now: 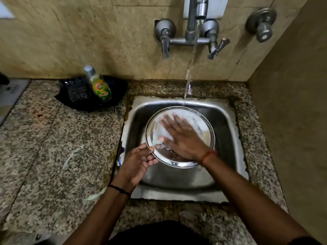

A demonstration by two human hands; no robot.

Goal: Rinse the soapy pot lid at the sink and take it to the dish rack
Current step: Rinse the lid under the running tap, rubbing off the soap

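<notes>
Steel pot lid (203, 128), soapy, over the sink (228, 124): my left hand (136, 161) grips its rim, my right hand (182, 135) lies flat, fingers spread, on it.

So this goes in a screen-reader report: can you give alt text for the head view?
A left hand holds a soapy pot lid over a steel sink while the right hand rubs it. The tap is running.

Both arms are bare, with no sleeves near the hands. A thin black band (118, 189) goes around the wrist just behind the left hand (136, 164). A thin red-orange thread (207, 156) circles the wrist behind the right hand (184, 137). Dark clothing (159, 233) shows between the arms.
</notes>
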